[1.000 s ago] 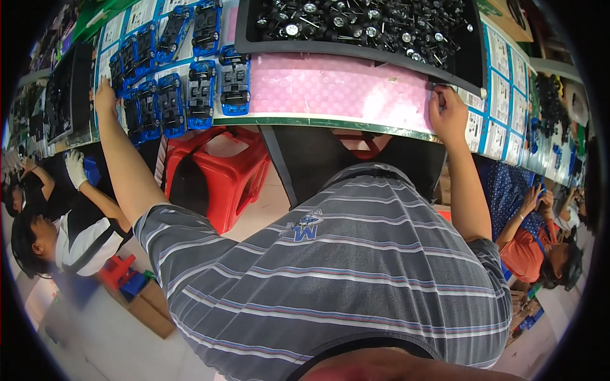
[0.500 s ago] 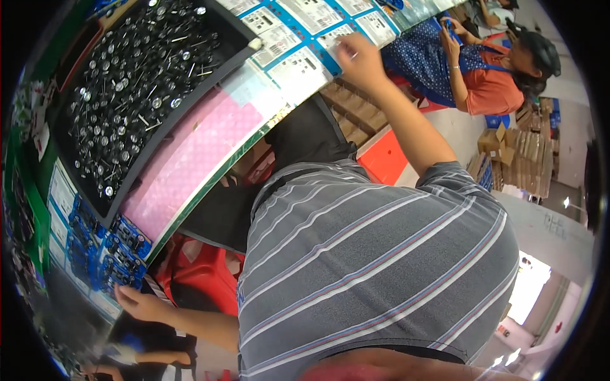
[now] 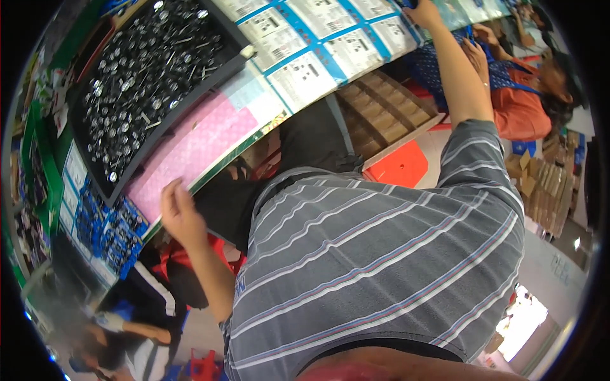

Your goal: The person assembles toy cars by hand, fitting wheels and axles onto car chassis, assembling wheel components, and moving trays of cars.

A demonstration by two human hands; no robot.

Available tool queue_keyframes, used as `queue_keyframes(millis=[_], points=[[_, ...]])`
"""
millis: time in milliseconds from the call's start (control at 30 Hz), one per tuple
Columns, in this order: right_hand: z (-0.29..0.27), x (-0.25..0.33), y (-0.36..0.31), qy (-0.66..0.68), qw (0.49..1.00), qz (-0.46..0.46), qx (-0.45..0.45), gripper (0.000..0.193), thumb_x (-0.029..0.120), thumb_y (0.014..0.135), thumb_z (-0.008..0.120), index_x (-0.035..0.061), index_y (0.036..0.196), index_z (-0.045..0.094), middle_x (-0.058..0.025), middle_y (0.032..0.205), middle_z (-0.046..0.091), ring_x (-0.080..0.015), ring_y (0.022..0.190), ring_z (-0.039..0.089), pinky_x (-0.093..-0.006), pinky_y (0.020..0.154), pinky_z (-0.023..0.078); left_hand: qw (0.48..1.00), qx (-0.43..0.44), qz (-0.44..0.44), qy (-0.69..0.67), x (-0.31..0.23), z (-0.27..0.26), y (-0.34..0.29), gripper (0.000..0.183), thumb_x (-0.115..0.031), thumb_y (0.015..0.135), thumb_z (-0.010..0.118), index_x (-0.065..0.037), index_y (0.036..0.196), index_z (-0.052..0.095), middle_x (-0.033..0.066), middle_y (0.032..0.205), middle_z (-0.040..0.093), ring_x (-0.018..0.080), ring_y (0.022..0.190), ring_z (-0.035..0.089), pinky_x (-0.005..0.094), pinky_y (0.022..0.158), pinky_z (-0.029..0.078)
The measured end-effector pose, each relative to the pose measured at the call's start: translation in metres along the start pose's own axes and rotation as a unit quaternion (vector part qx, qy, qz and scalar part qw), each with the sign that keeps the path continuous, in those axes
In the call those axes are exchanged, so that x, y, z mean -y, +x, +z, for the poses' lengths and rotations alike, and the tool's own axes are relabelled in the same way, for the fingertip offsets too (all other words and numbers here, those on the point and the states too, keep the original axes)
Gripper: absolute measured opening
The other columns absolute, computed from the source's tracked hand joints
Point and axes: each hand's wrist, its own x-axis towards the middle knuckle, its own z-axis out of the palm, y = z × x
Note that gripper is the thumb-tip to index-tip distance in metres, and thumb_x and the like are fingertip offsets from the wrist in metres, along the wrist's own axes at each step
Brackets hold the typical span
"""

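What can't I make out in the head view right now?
- Right hand, head view: the upper edge crops the dark item at its fingers, so the grip is unclear.
- Left hand, head view: blur hides finger detail.
- Black tray, head view: upper edge cuts off its far side.
- Blue toy cars, head view: too small and crowded to count.

Grey striped shirt point(image 3: 375, 254); short sleeves point(image 3: 473, 152); dark collar point(image 3: 394, 339).

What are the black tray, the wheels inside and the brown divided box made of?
Black tray: probably satin plastic; smooth, uniform rim. Wheels: black plastic or rubber, unclear which; shiny, metallic-looking centres. Brown divided box: likely cardboard; matte brown partitions.
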Motion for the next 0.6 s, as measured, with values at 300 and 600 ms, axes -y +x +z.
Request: queue_keyframes(millis=[300, 600], points=[[0.099, 0.257, -0.206, 0.113, 0.983, -0.141, 0.016, 0.063, 0.033, 0.075, 0.087, 0.0008, 0.124, 0.063, -0.0128, 0.108, 0.070, -0.0242, 0.103, 0.067, -0.0356, 0.091, 0.051, 0.877, 0.268, -0.107, -0.384, -0.039, 0.108, -0.013, 0.059, -0.015, 0.094, 0.068, 0.001, 0.143, 0.040, 0.0108, 0.119, 0.059, 0.0101, 0.081, 0.058, 0.0249, 0.073, 0.050], [0.122, 0.373, -0.103, 0.117, 0.911, -0.391, 0.052, 0.031, 0.019, 0.079, 0.074, -0.0011, 0.103, 0.071, -0.0186, 0.112, 0.069, -0.0364, 0.106, 0.063, -0.0460, 0.089, 0.052, 0.874, 0.178, -0.130, -0.433, -0.014, 0.077, -0.009, 0.044, -0.020, 0.095, 0.064, -0.001, 0.132, 0.050, 0.0102, 0.113, 0.066, 0.0102, 0.079, 0.063, 0.0212, 0.055, 0.047]])
